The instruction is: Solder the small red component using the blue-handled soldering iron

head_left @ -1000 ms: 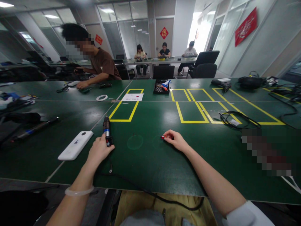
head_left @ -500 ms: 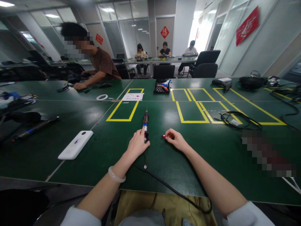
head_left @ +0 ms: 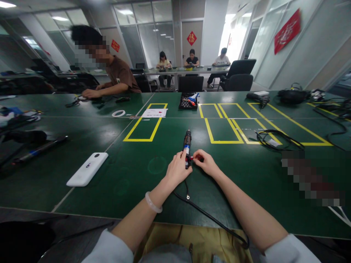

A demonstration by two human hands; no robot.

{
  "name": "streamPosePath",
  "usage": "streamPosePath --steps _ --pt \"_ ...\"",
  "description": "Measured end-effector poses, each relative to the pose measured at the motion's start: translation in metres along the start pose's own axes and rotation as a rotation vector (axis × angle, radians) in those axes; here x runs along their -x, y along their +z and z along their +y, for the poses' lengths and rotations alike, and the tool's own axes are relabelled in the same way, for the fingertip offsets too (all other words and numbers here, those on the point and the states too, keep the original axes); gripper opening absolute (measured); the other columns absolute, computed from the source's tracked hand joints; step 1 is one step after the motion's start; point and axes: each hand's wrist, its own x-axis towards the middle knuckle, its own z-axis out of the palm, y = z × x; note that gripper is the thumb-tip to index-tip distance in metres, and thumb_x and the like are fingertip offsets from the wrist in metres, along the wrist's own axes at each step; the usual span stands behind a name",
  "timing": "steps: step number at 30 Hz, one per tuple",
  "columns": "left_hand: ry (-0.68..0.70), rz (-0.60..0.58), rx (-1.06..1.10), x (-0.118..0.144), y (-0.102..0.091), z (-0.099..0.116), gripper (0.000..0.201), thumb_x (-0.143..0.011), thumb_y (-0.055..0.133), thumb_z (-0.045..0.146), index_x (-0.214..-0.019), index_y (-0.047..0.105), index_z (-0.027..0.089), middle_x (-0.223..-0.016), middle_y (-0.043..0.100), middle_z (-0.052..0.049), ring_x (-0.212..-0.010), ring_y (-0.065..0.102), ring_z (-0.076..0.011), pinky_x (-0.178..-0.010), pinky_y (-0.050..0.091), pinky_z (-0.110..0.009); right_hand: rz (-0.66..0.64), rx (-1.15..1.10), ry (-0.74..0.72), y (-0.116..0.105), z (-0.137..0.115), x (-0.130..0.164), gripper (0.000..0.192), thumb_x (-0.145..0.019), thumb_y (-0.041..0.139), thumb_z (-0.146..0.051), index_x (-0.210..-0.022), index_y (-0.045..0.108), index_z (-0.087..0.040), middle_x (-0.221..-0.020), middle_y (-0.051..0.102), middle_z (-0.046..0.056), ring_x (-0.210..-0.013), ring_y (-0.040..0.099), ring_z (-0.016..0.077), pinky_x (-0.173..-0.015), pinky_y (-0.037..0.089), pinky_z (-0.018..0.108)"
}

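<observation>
My left hand [head_left: 177, 169] is wrapped round the lower body of an electric screwdriver [head_left: 187, 141], which lies pointing away from me. Its casing looks opened near my fingers, with small parts showing inside. Between the thumb and finger of my right hand [head_left: 207, 163] is a small red part [head_left: 191, 158], held against the screwdriver's right side; whether it is seated there I cannot tell. A black cable [head_left: 211, 216] runs from the tool's rear toward the table edge. Beside it hangs a short wire with a metal ring terminal [head_left: 188, 197].
A white numbered case [head_left: 87, 170] lies at left. Ahead are a paper card [head_left: 155, 113], a tape roll [head_left: 118, 113], a black tray [head_left: 188, 106] of tools and yellow tape outlines [head_left: 225, 141]. Coiled cable [head_left: 279, 138] lies at right. Across the table sits a person [head_left: 120, 75].
My left hand has moved right with the screwdriver, bringing it up to the red part in my right hand. The cable and ring terminal shifted right too. My right hand stayed nearly in place.
</observation>
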Motion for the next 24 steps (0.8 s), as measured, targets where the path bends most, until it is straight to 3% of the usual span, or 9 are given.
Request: streamPosePath --steps 9,24 --pt "-0.019 -0.004 0.009 0.0025 -0.0011 -0.0007 0.075 -0.081 0.054 0.038 -0.147 0.022 0.024 -0.131 0.045 -0.011 -0.114 0.050 -0.0252 -0.085 0.047 -0.033 -0.038 -0.066 0.017 -0.0006 -0.0001 -0.0001 0.006 -0.078 0.056 -0.020 -0.084 0.055 -0.019 -0.081 0.056 0.000 -0.068 0.052 0.0125 -0.068 0.043 0.026" --pt "-0.029 0.029 -0.056 0.0045 -0.0040 0.0006 0.073 -0.080 0.054 0.042 -0.146 0.025 0.028 -0.123 0.045 -0.009 -0.106 0.053 -0.0241 -0.081 0.046 -0.032 -0.102 0.063 -0.050 -0.0020 -0.0078 0.0023 0.009 -0.077 0.056 -0.013 -0.082 0.059 -0.019 -0.082 0.053 0.001 -0.073 0.054 0.0139 -0.070 0.044 0.027"
